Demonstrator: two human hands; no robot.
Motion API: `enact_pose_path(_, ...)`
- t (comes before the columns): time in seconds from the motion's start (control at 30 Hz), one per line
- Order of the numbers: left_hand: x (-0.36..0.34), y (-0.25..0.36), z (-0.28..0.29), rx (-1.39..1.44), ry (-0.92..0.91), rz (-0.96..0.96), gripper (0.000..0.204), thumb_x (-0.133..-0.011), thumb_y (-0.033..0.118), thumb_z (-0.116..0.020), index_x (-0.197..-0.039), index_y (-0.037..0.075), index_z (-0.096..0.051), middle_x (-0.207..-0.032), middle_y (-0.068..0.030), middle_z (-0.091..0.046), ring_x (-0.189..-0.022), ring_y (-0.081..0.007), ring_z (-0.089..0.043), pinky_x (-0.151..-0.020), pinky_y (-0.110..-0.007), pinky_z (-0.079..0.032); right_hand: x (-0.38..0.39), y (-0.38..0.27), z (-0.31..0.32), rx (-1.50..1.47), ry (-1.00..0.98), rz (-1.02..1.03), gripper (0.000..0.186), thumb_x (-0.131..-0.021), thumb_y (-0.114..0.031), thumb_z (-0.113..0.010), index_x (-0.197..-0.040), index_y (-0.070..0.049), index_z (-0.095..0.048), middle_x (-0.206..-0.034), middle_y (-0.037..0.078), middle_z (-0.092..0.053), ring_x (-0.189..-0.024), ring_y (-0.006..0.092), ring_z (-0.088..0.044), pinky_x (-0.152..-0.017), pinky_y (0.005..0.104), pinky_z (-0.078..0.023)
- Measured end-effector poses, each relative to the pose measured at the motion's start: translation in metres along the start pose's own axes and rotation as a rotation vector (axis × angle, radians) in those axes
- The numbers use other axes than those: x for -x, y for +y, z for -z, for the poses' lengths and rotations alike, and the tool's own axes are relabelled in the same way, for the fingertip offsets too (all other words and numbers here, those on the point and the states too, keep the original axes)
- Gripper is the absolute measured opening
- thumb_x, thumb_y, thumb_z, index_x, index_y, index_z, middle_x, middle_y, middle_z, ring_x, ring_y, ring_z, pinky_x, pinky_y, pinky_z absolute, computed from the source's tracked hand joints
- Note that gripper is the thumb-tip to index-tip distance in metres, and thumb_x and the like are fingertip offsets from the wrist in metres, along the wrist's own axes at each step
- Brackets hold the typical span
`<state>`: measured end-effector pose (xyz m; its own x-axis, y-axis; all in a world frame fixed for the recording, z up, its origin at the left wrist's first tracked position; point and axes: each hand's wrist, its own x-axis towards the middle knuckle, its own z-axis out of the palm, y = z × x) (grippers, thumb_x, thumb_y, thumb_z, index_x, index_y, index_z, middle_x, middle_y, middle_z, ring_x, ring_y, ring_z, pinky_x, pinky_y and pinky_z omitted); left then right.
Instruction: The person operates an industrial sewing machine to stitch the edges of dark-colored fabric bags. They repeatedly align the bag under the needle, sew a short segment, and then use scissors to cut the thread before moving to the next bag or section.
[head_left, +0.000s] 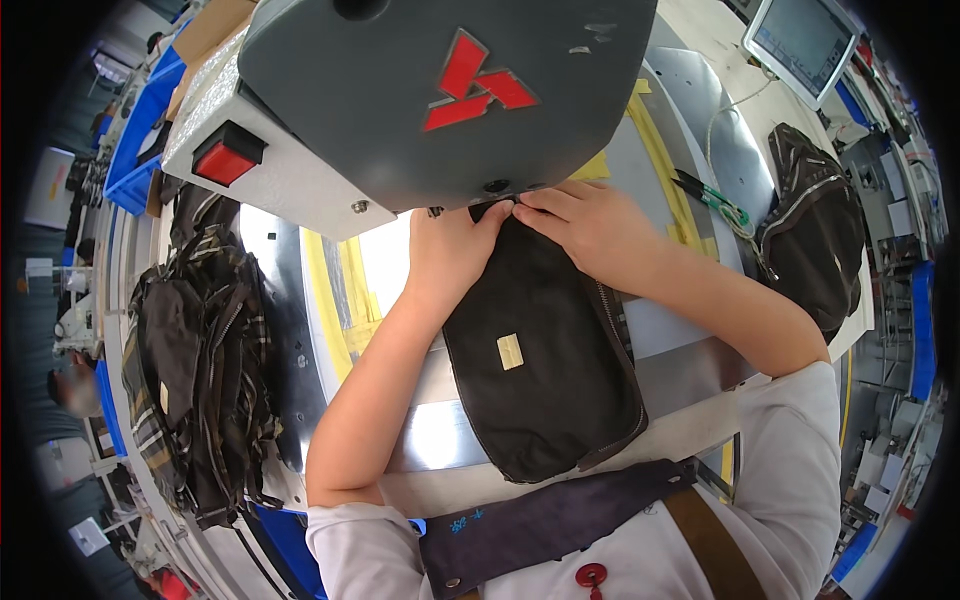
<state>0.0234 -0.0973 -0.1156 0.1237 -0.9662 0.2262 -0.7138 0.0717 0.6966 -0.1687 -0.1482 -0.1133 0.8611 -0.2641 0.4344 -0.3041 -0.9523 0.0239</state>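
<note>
Black pouch (545,400) is mid-bench, between the forearms, far end right at the grey machine head (330,60). Both hands gripping that far end: left hand (452,245) has its thumb on the fabric, its other fingers mostly hidden; right hand (585,225) pinches just beside it, tips nearly meeting the left thumb. Machine head hides whatever is beneath it, so can't see the exact contact with the fabric or any needle. Head itself is cut off at the far edge.

Pouch: pale label (510,351) on top, too small to read; zipper (612,325) down the right side, partly under the fold. Underside not visible.

Left: heap of dark and plaid pieces (200,370), overlapping, can't count them. Right: another dark bag (815,235), green-handled snips (715,198) to its left, partly tangled with a cord. Far right: monitor (800,45), screen unreadable. Outer rim: warped, dark.
</note>
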Motion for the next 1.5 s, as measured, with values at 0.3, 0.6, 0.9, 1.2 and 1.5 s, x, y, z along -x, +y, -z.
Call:
enact_pose_path(0.3,0.004,-0.008,0.000,-0.152,0.094,-0.107,0.027,-0.080,0.013,-0.072,-0.101,-0.001,-0.064,-0.092,-0.0175,-0.066,-0.085,-0.0377,-0.062,-0.073,-0.043,-0.048,-0.004,-0.008,0.005,0.125,-0.026,0.031,0.025,-0.079,-0.011,-0.058,-0.101,0.000,-0.064,-0.092,0.005,-0.056,-0.085,0.0179,-0.060,-0.071,0.0304,-0.050)
enact_pose_path(0.6,0.036,0.008,0.013,-0.231,-0.050,-0.418,0.032,-0.080,0.013,-0.069,-0.108,0.000,-0.062,-0.119,-0.0136,-0.061,-0.107,-0.0330,-0.059,-0.093,-0.040,-0.046,-0.002,-0.012,0.001,0.027,0.029,-0.065,0.029,-0.080,-0.012,-0.058,-0.106,-0.001,-0.062,-0.102,0.007,-0.058,-0.093,0.0218,-0.061,-0.076,0.0337,-0.052)
enact_pose_path(0.9,0.032,0.012,0.022,-0.282,-0.107,-0.484,0.039,-0.077,0.019,-0.073,-0.109,0.000,-0.061,-0.119,-0.0125,-0.061,-0.108,-0.0315,-0.059,-0.093,-0.041,-0.047,-0.013,0.002,0.013,-0.344,-0.171,-0.673,0.019,-0.079,-0.014,-0.064,-0.093,-0.001,-0.060,-0.082,0.011,-0.063,-0.072,0.0294,-0.062,-0.065,0.0395,-0.050)
enact_pose_path(1.2,0.030,0.010,0.021,-0.301,-0.130,-0.523,0.041,-0.075,0.018,-0.073,-0.109,0.000,-0.060,-0.121,-0.0109,-0.059,-0.107,-0.0303,-0.058,-0.093,-0.041,-0.046,-0.016,0.007,0.011,-0.378,-0.148,-0.664,0.020,-0.080,-0.022,-0.063,-0.087,-0.004,-0.062,-0.079,0.013,-0.066,-0.076,0.0291,-0.064,-0.069,0.0406,-0.050)
enact_pose_path(1.5,0.029,0.010,0.024,-0.270,-0.141,-0.489,0.042,-0.074,0.018,-0.074,-0.110,0.002,-0.061,-0.119,-0.0098,-0.061,-0.108,-0.0292,-0.059,-0.093,-0.040,-0.047,-0.024,0.014,0.011,-0.748,-0.193,-0.851,0.019,-0.078,-0.014,-0.065,-0.094,-0.003,-0.061,-0.074,0.005,-0.063,-0.069,0.0189,-0.061,-0.064,0.0340,-0.047)
